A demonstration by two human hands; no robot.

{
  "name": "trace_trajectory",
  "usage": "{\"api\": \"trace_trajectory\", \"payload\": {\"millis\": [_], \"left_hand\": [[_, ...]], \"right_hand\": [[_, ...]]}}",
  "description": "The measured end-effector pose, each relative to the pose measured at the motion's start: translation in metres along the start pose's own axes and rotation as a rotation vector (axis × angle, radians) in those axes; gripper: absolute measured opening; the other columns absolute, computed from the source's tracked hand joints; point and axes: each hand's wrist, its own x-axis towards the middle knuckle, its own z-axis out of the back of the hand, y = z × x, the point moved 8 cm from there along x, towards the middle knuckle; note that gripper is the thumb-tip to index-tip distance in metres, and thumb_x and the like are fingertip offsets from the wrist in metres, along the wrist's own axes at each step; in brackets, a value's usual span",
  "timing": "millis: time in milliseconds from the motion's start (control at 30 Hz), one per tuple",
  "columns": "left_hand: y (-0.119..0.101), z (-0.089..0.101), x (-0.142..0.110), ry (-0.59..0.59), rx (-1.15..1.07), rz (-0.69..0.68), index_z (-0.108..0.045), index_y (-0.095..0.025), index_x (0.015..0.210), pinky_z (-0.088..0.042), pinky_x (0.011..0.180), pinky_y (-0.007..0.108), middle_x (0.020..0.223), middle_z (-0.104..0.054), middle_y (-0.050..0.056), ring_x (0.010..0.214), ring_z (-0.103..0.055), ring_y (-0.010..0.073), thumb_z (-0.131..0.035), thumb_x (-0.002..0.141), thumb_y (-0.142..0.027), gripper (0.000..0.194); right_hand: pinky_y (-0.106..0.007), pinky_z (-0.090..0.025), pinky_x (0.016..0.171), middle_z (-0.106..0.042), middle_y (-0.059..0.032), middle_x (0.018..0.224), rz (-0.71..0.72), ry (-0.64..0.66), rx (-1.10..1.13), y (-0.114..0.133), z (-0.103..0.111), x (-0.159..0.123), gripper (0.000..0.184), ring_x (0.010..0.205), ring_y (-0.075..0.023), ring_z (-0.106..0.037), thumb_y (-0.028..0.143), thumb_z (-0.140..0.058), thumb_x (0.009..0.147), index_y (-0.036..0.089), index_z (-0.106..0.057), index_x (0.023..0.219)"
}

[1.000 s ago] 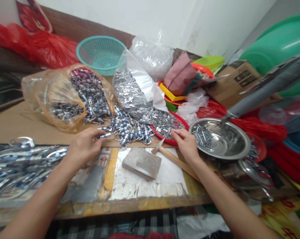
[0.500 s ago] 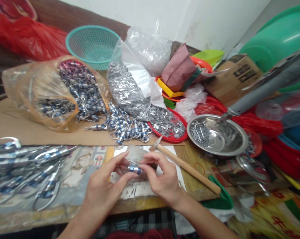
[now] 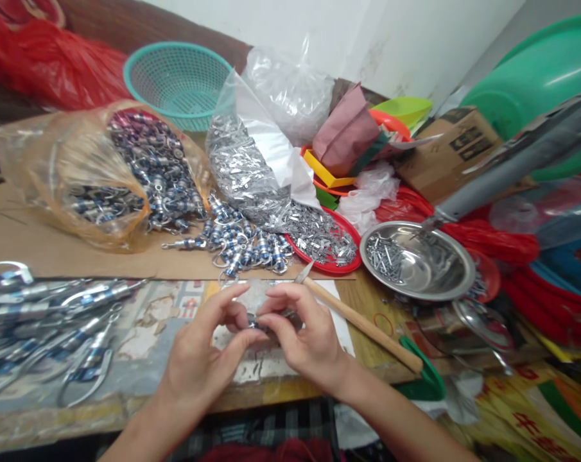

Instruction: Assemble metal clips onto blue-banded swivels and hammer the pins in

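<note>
Between my two hands is a small blue-and-silver metal fitting, mostly covered by fingers. My left hand pinches it from the left with thumb and fingertips. From the right, the fingers of my right hand close on it too. Under the hands lies a white sheet with dark marks, and a greyish block-like thing shows just behind the fingertips. A wooden-handled hammer rests slantwise right of my right hand. Similar blue-and-silver fittings are heaped beyond my hands.
Longer metal pieces with hooks are piled at left. An orange-tinted bag spills more fittings. Farther right are a red plate of small metal parts, a steel bowl with pins, and a grey slanting bar. A turquoise basket stands behind.
The fitting has turned in my fingers, and less of its blue body shows. Both hands stay close together; the whole view has shifted slightly.
</note>
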Motion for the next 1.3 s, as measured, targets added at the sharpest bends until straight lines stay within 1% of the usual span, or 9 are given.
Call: {"api": "trace_trajectory", "payload": {"millis": [100,267,333,433,533,733,967,1133,1300], "left_hand": [[-0.002,0.003,0.004,0.001,0.024,0.051,-0.058,-0.022,0.108,-0.05,0.06,0.021,0.062,-0.061,-0.006,0.056,-0.059,0.01,-0.066,0.069,-0.015,0.041],[-0.002,0.003,0.009,0.077,0.0,0.14,-0.074,-0.026,0.073,-0.05,0.057,0.024,0.067,-0.07,0.0,0.063,-0.064,0.0156,-0.067,0.067,-0.022,0.01],[0.008,0.003,0.008,0.084,-0.085,0.283,-0.075,-0.027,0.067,-0.051,0.058,0.025,0.069,-0.072,0.001,0.067,-0.066,0.0179,-0.068,0.065,-0.025,0.008],[0.016,0.004,0.006,0.095,-0.182,0.424,-0.075,-0.027,0.063,-0.052,0.064,0.028,0.069,-0.073,0.001,0.067,-0.066,0.0192,-0.069,0.063,-0.028,0.005],[0.009,0.006,0.009,0.125,-0.083,0.361,-0.074,-0.028,0.061,-0.049,0.067,0.029,0.068,-0.073,0.0,0.068,-0.065,0.019,-0.068,0.065,-0.033,0.009],[-0.005,0.01,0.008,0.124,0.092,0.235,-0.07,-0.026,0.062,-0.044,0.068,0.028,0.068,-0.069,-0.002,0.067,-0.061,0.0173,-0.062,0.071,-0.039,0.017],[-0.005,0.001,0.005,0.231,0.064,0.303,-0.066,-0.024,0.062,-0.043,0.058,0.024,0.062,-0.066,-0.003,0.06,-0.06,0.0154,-0.056,0.076,-0.04,0.024],[-0.017,-0.001,0.006,0.229,0.104,0.135,-0.067,-0.023,0.066,-0.045,0.06,0.024,0.067,-0.064,-0.001,0.064,-0.06,0.0149,-0.054,0.08,-0.032,0.021],[-0.022,0.005,0.006,0.188,0.196,-0.014,-0.071,-0.027,0.074,-0.045,0.066,0.024,0.079,-0.062,0.0,0.074,-0.061,0.0152,-0.057,0.079,-0.027,0.015]], "right_hand": [[-0.02,-0.054,0.064,-0.064,0.0028,0.073,-0.096,-0.015,0.158,-0.007,-0.002,0.0,0.03,0.068,-0.0101,-0.065,0.006,-0.056,0.075,0.022,-0.051,0.1],[-0.021,-0.055,0.067,-0.067,0.0018,0.076,-0.163,-0.013,0.222,-0.014,-0.001,-0.007,0.031,0.071,-0.0113,-0.067,0.011,-0.061,0.076,0.022,-0.049,0.102],[-0.025,-0.055,0.069,-0.067,-0.0028,0.084,-0.057,0.003,0.112,-0.007,0.003,-0.01,0.037,0.077,-0.0141,-0.067,0.018,-0.066,0.075,0.021,-0.049,0.108],[-0.028,-0.055,0.072,-0.066,-0.0094,0.092,0.286,0.079,-0.147,0.02,0.004,-0.017,0.032,0.084,-0.0173,-0.064,0.016,-0.065,0.076,0.016,-0.055,0.106],[-0.029,-0.054,0.075,-0.068,-0.0111,0.088,0.548,0.124,-0.327,0.039,0.004,-0.027,0.019,0.088,-0.0195,-0.063,0.006,-0.05,0.083,0.011,-0.062,0.096],[-0.032,-0.055,0.077,-0.069,-0.014,0.093,0.73,0.198,-0.493,0.051,0.001,-0.032,0.022,0.092,-0.0242,-0.063,0.007,-0.045,0.085,0.003,-0.065,0.094],[-0.032,-0.057,0.076,-0.07,-0.0143,0.092,0.743,0.194,-0.501,0.049,0.004,-0.036,0.023,0.093,-0.024,-0.065,0.007,-0.045,0.084,0.004,-0.064,0.097],[-0.033,-0.056,0.077,-0.069,-0.0165,0.094,0.711,0.232,-0.515,0.046,0.003,-0.035,0.027,0.094,-0.0245,-0.065,0.008,-0.042,0.086,0.004,-0.062,0.103],[-0.029,-0.056,0.065,-0.07,-0.0148,0.087,0.627,0.133,-0.544,0.043,0.001,-0.032,0.027,0.08,-0.0207,-0.067,0.008,-0.041,0.084,0.007,-0.06,0.102]]}}
